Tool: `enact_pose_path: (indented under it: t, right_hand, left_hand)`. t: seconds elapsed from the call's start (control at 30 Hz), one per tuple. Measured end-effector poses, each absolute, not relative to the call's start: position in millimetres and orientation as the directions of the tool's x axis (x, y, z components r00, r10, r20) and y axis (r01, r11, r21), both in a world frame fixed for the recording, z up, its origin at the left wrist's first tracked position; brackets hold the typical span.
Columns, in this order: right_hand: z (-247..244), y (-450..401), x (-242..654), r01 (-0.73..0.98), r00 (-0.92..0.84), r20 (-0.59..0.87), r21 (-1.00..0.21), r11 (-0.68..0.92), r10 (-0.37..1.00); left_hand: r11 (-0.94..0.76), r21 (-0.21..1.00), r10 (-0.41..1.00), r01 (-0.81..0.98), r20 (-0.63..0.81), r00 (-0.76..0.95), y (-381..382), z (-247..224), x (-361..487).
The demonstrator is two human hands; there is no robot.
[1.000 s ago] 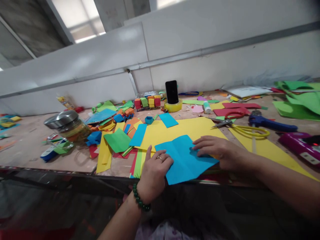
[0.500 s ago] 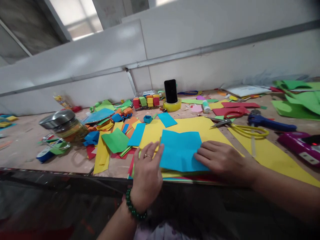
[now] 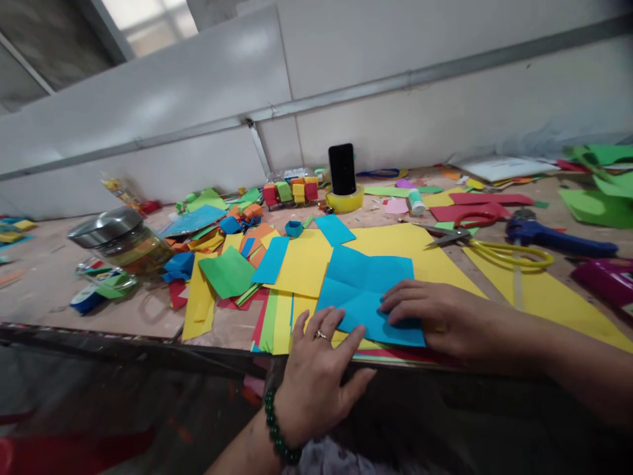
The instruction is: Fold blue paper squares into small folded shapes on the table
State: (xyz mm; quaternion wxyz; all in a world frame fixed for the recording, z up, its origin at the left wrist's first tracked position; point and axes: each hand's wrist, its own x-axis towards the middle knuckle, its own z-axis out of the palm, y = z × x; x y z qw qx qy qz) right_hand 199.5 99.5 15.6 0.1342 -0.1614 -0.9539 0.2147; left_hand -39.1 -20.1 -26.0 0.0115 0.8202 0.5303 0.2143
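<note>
Head view: creased blue sheet (image 3: pixel 366 284) lies over yellow paper (image 3: pixel 395 241) at the near edge of the counter (image 3: pixel 44 270). Right hand (image 3: pixel 435 316): fingers bent, tips resting on the right part of the blue sheet; grip on it cannot be told. Left hand (image 3: pixel 324 369): palm down, fingers spread, fingertips at the sheet's near left edge; no grasp visible. Scissors (image 3: pixel 487 245) lie open to the right, beyond the right hand. Left of the sheet: green paper piece (image 3: pixel 227 272), then lidded jar (image 3: pixel 123 244). Far side: phone (image 3: pixel 342 170) upright at the yellow tape roll (image 3: pixel 346 200).
</note>
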Motion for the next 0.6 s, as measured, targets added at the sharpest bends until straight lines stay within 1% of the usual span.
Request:
enact_pose_path:
  t: [0.1, 0.17, 0.2, 0.27, 0.33, 0.37, 0.43, 0.5, 0.53, 0.6]
  right_hand:
    - [9, 107, 203, 0.19, -0.898, 0.267, -0.48, 0.856, 0.349]
    - [7, 110, 204, 0.203, -0.869, 0.287, -0.534, 0.821, 0.403]
    - [7, 110, 204, 0.232, -0.849, 0.272, -0.577, 0.783, 0.452]
    - [9, 109, 204, 0.297, -0.807, 0.213, -0.661, 0.69, 0.551]
    - [12, 108, 204, 0.346, -0.775, 0.157, -0.706, 0.618, 0.612]
    - [13, 108, 204, 0.352, -0.769, 0.15, -0.713, 0.607, 0.621]
    - [14, 107, 205, 0.32, -0.771, 0.196, -0.703, 0.635, 0.606]
    - [12, 106, 204, 0.267, -0.779, 0.284, -0.657, 0.705, 0.559]
    - [11, 105, 203, 0.248, -0.784, 0.33, -0.611, 0.752, 0.526]
    - [8, 100, 199, 0.249, -0.803, 0.392, -0.463, 0.85, 0.449]
  left_hand:
    - [-0.41, 0.258, 0.861, 0.875, 0.426, 0.278, -21, -23, -40]
    - [-0.364, 0.278, 0.855, 0.889, 0.478, 0.201, -18, -18, -42]
    - [-0.348, 0.284, 0.855, 0.894, 0.487, 0.178, -15, -14, -43]
    - [-0.355, 0.284, 0.865, 0.891, 0.462, 0.197, -8, -8, -46]
    - [-0.386, 0.277, 0.865, 0.88, 0.44, 0.242, -1, -5, -47]
    - [-0.404, 0.268, 0.858, 0.874, 0.442, 0.262, 1, -5, -47]
    - [-0.434, 0.236, 0.834, 0.869, 0.47, 0.289, 5, -6, -47]
    - [-0.432, 0.198, 0.817, 0.88, 0.5, 0.288, 5, -8, -44]
    - [-0.414, 0.183, 0.817, 0.892, 0.507, 0.275, 5, -9, -42]
    - [-0.381, 0.175, 0.828, 0.908, 0.502, 0.25, 2, -9, -38]
